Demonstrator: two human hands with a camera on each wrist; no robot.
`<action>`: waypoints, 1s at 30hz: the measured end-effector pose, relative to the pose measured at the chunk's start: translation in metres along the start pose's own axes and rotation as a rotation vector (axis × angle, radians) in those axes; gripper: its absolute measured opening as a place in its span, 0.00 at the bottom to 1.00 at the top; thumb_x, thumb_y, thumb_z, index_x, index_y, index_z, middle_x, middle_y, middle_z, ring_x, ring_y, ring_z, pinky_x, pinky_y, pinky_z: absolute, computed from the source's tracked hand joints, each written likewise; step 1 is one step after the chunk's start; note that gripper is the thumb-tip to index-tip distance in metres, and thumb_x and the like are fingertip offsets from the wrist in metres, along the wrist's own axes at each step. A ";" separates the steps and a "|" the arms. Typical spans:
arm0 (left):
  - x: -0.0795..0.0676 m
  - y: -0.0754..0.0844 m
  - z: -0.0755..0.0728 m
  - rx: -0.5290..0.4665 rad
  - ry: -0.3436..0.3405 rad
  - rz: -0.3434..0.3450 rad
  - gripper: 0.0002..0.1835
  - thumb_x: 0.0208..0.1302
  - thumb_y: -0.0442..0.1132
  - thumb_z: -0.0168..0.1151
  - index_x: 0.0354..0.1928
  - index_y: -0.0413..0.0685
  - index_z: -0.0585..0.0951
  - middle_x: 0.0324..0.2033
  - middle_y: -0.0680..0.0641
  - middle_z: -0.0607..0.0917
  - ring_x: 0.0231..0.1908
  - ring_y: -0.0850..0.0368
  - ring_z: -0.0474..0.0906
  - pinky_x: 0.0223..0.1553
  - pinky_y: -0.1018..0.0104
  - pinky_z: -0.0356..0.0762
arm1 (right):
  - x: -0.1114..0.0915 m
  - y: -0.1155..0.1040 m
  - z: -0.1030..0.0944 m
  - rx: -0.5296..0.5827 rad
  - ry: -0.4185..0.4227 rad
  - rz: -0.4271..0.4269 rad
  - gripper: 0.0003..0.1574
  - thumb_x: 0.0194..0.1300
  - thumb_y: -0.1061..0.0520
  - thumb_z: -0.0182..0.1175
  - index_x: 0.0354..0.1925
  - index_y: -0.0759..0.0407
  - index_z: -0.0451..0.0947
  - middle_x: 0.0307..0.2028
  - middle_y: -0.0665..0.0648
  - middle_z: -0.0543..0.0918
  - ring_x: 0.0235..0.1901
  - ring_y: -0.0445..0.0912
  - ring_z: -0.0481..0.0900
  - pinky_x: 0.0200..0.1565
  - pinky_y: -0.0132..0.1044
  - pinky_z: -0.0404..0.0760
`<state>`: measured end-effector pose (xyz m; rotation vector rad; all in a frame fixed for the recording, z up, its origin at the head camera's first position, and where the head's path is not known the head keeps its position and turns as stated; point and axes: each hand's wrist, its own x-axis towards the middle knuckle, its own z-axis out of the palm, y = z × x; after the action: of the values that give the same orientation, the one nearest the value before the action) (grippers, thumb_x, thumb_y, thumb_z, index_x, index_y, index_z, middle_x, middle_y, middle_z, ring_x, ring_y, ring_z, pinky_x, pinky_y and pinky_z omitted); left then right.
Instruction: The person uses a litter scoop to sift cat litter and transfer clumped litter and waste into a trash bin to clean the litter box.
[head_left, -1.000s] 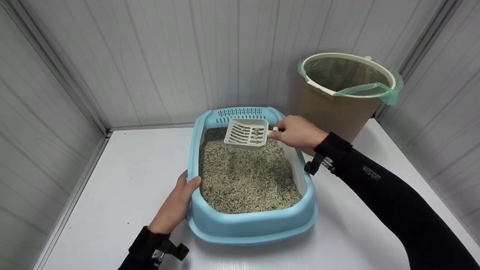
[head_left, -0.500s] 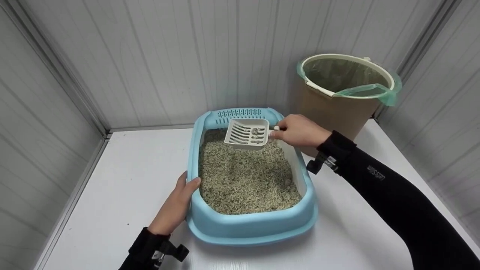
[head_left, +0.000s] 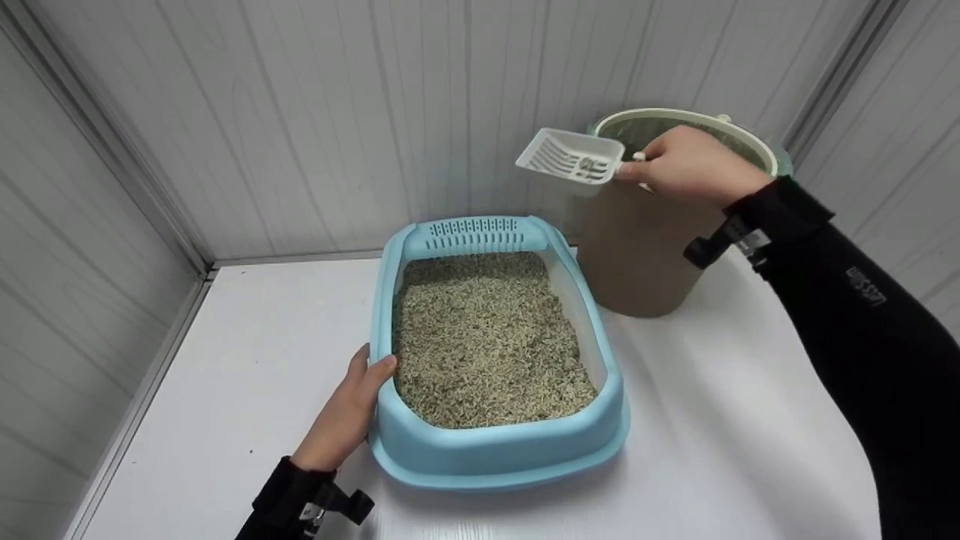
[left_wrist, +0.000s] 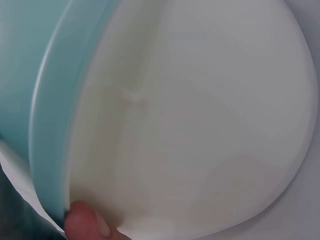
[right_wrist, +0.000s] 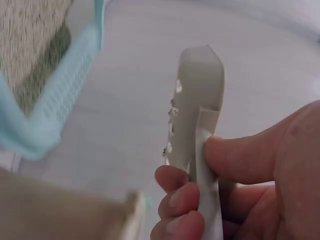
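Observation:
In the head view, a blue litter box (head_left: 495, 450) holds greenish-beige pellet litter (head_left: 487, 337). My left hand (head_left: 349, 409) grips its left rim, thumb over the top edge; a fingertip (left_wrist: 87, 222) shows at the box wall in the left wrist view. Up at the right, my right hand (head_left: 697, 165) holds a pale slotted litter scoop (head_left: 566, 154) by its handle, with small clumps in the pan. The right wrist view shows thumb and fingers curled round the handle of the scoop (right_wrist: 200, 80). Hand and scoop overlap the bin's near rim in the head view.
A brown bin (head_left: 637, 255) with a cream rim and green liner stands behind and right of the box. Panelled walls (head_left: 337, 127) enclose the white table (head_left: 262, 330) at the back and both sides.
My right hand has lifted the scoop from over the litter up and to the right, toward the bin. My left hand stays on the box rim.

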<state>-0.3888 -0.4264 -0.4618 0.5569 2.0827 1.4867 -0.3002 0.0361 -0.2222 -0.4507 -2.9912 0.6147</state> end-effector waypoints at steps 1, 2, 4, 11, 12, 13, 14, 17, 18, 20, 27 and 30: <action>0.000 0.000 0.000 -0.001 0.000 0.003 0.51 0.85 0.68 0.49 0.92 0.48 0.42 0.86 0.32 0.55 0.77 0.36 0.67 0.73 0.34 0.66 | 0.001 0.007 -0.008 -0.009 0.002 0.032 0.37 0.82 0.33 0.60 0.19 0.50 0.69 0.17 0.44 0.64 0.20 0.43 0.63 0.26 0.39 0.64; 0.001 0.000 0.000 0.001 0.000 0.005 0.51 0.84 0.68 0.49 0.92 0.48 0.42 0.86 0.32 0.55 0.77 0.36 0.67 0.73 0.34 0.67 | 0.001 0.013 -0.016 -0.018 0.004 0.065 0.37 0.82 0.32 0.59 0.20 0.51 0.70 0.18 0.45 0.64 0.20 0.43 0.63 0.26 0.39 0.64; 0.002 0.000 0.001 0.005 0.001 0.014 0.52 0.84 0.69 0.49 0.92 0.48 0.42 0.86 0.32 0.56 0.77 0.35 0.67 0.72 0.33 0.68 | 0.002 0.028 -0.029 -0.027 0.008 0.128 0.36 0.82 0.32 0.58 0.24 0.54 0.73 0.20 0.47 0.66 0.23 0.46 0.65 0.27 0.41 0.66; 0.003 -0.001 0.000 0.011 0.012 0.016 0.52 0.83 0.70 0.50 0.92 0.49 0.43 0.85 0.32 0.57 0.76 0.35 0.69 0.71 0.33 0.70 | 0.001 0.067 -0.044 -0.156 0.058 0.202 0.32 0.82 0.41 0.54 0.24 0.57 0.66 0.22 0.52 0.68 0.26 0.51 0.69 0.31 0.46 0.68; 0.003 -0.001 0.000 0.010 0.010 0.019 0.52 0.84 0.70 0.49 0.92 0.49 0.43 0.85 0.32 0.57 0.76 0.35 0.68 0.71 0.32 0.69 | 0.002 0.071 -0.044 -0.179 0.070 0.202 0.29 0.80 0.43 0.54 0.23 0.56 0.64 0.21 0.52 0.67 0.25 0.52 0.68 0.31 0.47 0.68; 0.003 0.000 0.000 0.008 0.007 0.021 0.52 0.84 0.69 0.49 0.92 0.48 0.43 0.85 0.32 0.57 0.76 0.35 0.68 0.72 0.32 0.69 | 0.002 0.073 -0.043 -0.201 0.080 0.205 0.26 0.77 0.46 0.54 0.23 0.56 0.64 0.21 0.52 0.68 0.25 0.52 0.69 0.30 0.47 0.68; 0.003 0.000 0.000 0.009 0.006 0.020 0.51 0.84 0.69 0.49 0.92 0.49 0.43 0.86 0.32 0.56 0.77 0.35 0.68 0.72 0.32 0.68 | 0.002 0.075 -0.042 -0.221 0.086 0.214 0.23 0.74 0.49 0.53 0.23 0.55 0.63 0.22 0.53 0.69 0.25 0.53 0.69 0.30 0.47 0.67; 0.004 0.000 -0.001 -0.002 -0.003 0.024 0.51 0.85 0.67 0.49 0.92 0.48 0.42 0.86 0.32 0.55 0.78 0.35 0.66 0.73 0.33 0.66 | 0.003 0.079 -0.038 -0.264 0.099 0.240 0.16 0.65 0.53 0.54 0.23 0.54 0.63 0.23 0.55 0.71 0.26 0.54 0.70 0.27 0.47 0.67; 0.004 0.000 -0.001 -0.005 -0.004 0.023 0.50 0.85 0.67 0.49 0.92 0.48 0.42 0.86 0.32 0.55 0.78 0.35 0.66 0.74 0.33 0.66 | 0.004 0.079 -0.037 -0.276 0.103 0.248 0.15 0.64 0.53 0.53 0.24 0.54 0.63 0.23 0.55 0.72 0.26 0.55 0.70 0.26 0.47 0.67; 0.004 0.000 -0.001 -0.011 -0.007 0.023 0.51 0.85 0.67 0.49 0.92 0.48 0.42 0.86 0.32 0.54 0.78 0.36 0.66 0.74 0.34 0.65 | 0.005 0.080 -0.035 -0.302 0.114 0.256 0.15 0.65 0.52 0.53 0.24 0.54 0.63 0.24 0.56 0.72 0.26 0.56 0.71 0.25 0.47 0.68; 0.006 -0.001 0.000 -0.007 -0.006 0.027 0.51 0.85 0.67 0.49 0.92 0.47 0.42 0.86 0.32 0.55 0.78 0.35 0.66 0.74 0.34 0.65 | 0.007 0.085 -0.025 -0.552 0.257 0.110 0.21 0.72 0.56 0.51 0.22 0.63 0.67 0.23 0.63 0.73 0.22 0.58 0.71 0.21 0.55 0.73; 0.006 0.000 0.000 0.001 -0.006 0.029 0.51 0.85 0.68 0.49 0.92 0.47 0.42 0.86 0.32 0.55 0.78 0.36 0.65 0.74 0.34 0.64 | 0.008 0.090 -0.018 -0.724 0.366 -0.060 0.19 0.70 0.63 0.53 0.21 0.66 0.66 0.23 0.66 0.74 0.19 0.58 0.72 0.21 0.58 0.75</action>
<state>-0.3937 -0.4224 -0.4633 0.5934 2.0794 1.4987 -0.2811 0.1247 -0.2411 -0.4335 -2.7523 -0.5317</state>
